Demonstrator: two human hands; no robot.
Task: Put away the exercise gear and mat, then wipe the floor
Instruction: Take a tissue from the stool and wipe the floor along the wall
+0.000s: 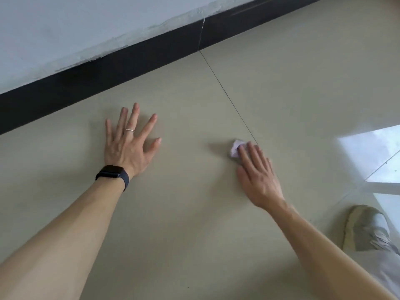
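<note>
Beige glossy tile floor (194,213) fills the view with no gear or mat showing, so I'd say it's the wiping step. Left hand (127,146) is spread flat on it. Right hand (257,176) presses straight fingers onto a small crumpled lilac cloth (234,149) beside a grout line (227,94). Next up is probably a firm sideways sweep.

A black skirting board (129,68) runs below a pale wall (86,29), a grey shoe (365,228) at lower right.
</note>
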